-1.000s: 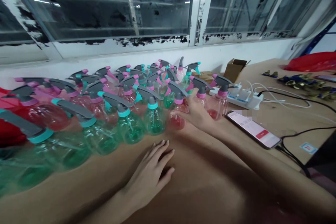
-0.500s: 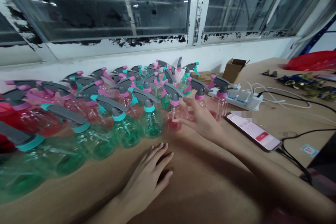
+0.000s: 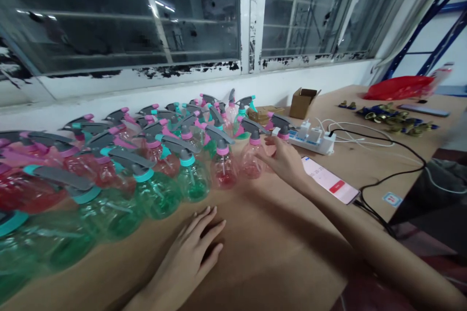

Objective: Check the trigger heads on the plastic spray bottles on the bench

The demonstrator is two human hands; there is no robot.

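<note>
At the near row's right end, the R hand [image 3: 288, 161] is lying beside an upright pink spray btl. [image 3: 251, 161], thumb and fingers parted, apparently mid-handling; can't tell if it's gripping. On the table [image 3: 255, 238], the L hand [image 3: 184, 255] is resting open, holding nothing. Any secure hold would be requiring opposed finger contact.
</note>
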